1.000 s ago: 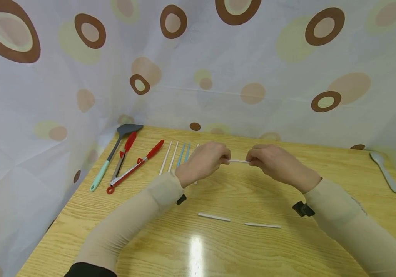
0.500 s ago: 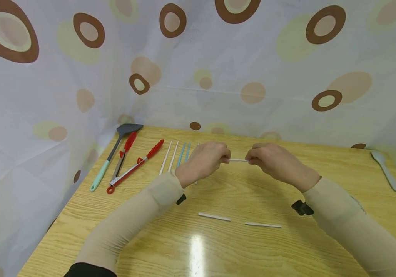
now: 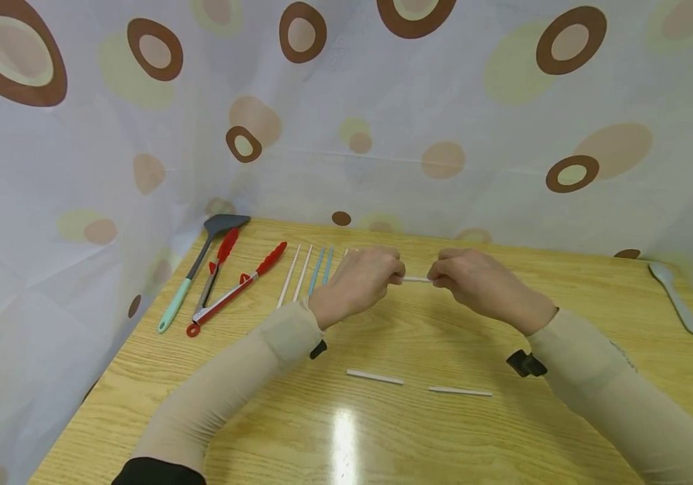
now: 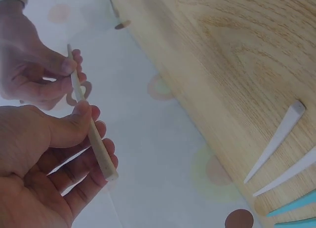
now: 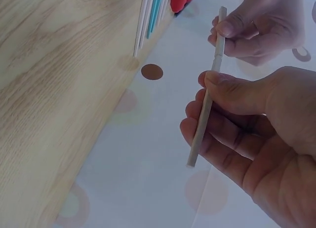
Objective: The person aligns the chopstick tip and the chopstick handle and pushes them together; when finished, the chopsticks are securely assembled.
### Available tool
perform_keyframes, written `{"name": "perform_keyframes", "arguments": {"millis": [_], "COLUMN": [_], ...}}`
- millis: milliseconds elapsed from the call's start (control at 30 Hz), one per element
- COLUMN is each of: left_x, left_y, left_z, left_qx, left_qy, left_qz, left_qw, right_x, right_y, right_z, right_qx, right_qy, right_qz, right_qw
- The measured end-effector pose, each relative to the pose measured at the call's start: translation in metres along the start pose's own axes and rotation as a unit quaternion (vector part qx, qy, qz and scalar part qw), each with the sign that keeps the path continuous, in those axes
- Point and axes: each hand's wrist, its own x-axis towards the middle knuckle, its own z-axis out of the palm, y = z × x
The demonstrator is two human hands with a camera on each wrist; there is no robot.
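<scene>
Both hands hold one thin white chopstick point(image 3: 417, 279), level above the far middle of the table. My left hand point(image 3: 363, 281) pinches its left part between thumb and fingers, and the thicker end point(image 4: 101, 151) sticks out past the fingertips in the left wrist view. The right part is pinched by my right hand point(image 3: 478, 286), its end lying along the curled fingers in the right wrist view. A seam point(image 5: 217, 56) crosses the stick between the two hands. Nearer on the table lie two short white sticks point(image 3: 375, 377), one left and one right point(image 3: 460, 391), apart from each other.
Left of my hands, white chopsticks point(image 3: 288, 276) and blue chopsticks point(image 3: 316, 271) lie in a row, partly hidden by the left hand. Beyond are red tongs point(image 3: 227, 299) and a turner point(image 3: 182, 296). A grey spoon point(image 3: 676, 300) lies far right. Patterned curtain point(image 3: 382, 101) borders the table.
The hands have drawn slightly closer together, so less of the stick shows between them. A small step seen in it a second ago now looks straight. Things on the table stay put.
</scene>
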Motion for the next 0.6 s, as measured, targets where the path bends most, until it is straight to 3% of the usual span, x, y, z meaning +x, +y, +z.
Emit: {"name": "perform_keyframes", "arguments": {"millis": [433, 600], "left_x": [-0.0003, -0.0017], "left_y": [0.0016, 0.0025], "left_z": [0.0036, 0.0021], "left_qx": [-0.006, 0.000], "left_qy": [0.021, 0.022], "left_qz": [0.043, 0.044], "left_qw": [0.9988, 0.9988], "right_x": [0.0012, 0.0013], "right_y": [-0.0047, -0.0069], "right_z": [0.0000, -0.0010], "right_qx": [0.008, 0.011], "right_qy": [-0.005, 0.000], "right_qz": [-0.005, -0.009], "right_qw": [0.9999, 0.9999]}}
